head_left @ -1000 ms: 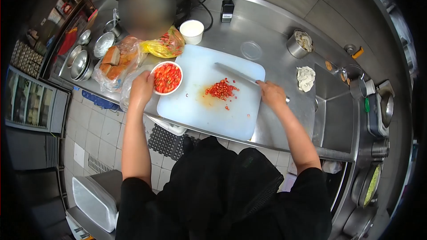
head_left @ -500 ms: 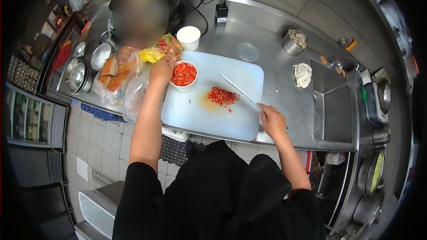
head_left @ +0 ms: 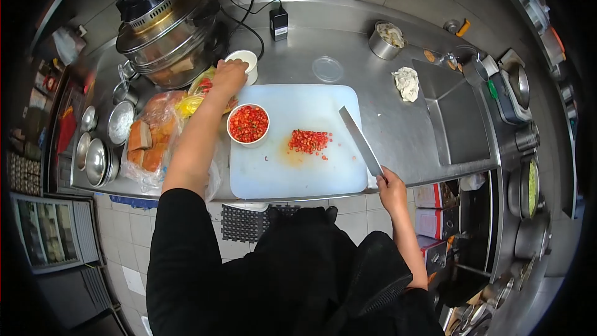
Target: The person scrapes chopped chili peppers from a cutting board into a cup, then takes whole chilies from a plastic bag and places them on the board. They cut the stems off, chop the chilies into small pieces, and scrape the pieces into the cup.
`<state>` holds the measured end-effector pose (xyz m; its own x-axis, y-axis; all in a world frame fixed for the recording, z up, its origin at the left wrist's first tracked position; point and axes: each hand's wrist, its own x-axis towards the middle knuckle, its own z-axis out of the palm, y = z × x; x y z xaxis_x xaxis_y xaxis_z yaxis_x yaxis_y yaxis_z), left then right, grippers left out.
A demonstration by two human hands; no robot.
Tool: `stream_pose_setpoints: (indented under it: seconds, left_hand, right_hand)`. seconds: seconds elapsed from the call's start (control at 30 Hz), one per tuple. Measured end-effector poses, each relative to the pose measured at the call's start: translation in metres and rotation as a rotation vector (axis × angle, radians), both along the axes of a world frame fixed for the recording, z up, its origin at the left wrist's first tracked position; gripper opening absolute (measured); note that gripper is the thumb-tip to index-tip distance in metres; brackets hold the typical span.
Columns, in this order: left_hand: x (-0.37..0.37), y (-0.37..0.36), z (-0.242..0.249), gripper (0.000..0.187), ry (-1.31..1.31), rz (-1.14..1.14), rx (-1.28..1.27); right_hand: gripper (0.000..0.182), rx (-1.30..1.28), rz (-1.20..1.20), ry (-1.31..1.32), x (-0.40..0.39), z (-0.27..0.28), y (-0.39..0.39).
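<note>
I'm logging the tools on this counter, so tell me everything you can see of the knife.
The knife has a broad, flat, grey metal blade, like a cleaver's. It lies slanted across the right edge of the white cutting board, tip pointing away from the person, blade end near the pile of chopped red chili but apart from it. The right hand grips its handle, which is hidden, at the counter's front edge.

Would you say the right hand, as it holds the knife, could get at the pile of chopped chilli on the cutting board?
Probably yes: the right hand grips the knife beside the chopped chilli, with bare cutting board between them.
</note>
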<state>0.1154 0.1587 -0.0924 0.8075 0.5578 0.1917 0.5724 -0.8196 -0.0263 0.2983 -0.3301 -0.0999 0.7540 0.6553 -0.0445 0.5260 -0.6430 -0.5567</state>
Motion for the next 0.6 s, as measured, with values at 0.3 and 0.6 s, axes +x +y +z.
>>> stream_pose_setpoints:
  seconds: [0.3,0.6]
  left_hand:
    - [0.001,0.017,-0.016,0.018,-0.087,-0.160,0.114]
    - [0.004,0.018,0.007,0.021,-0.055,-0.193,0.039]
  right_hand:
    - [0.032,0.014,-0.006,-0.070,0.002,-0.020,0.016]
    - [0.032,0.002,-0.003,-0.072,0.002,-0.019,0.018]
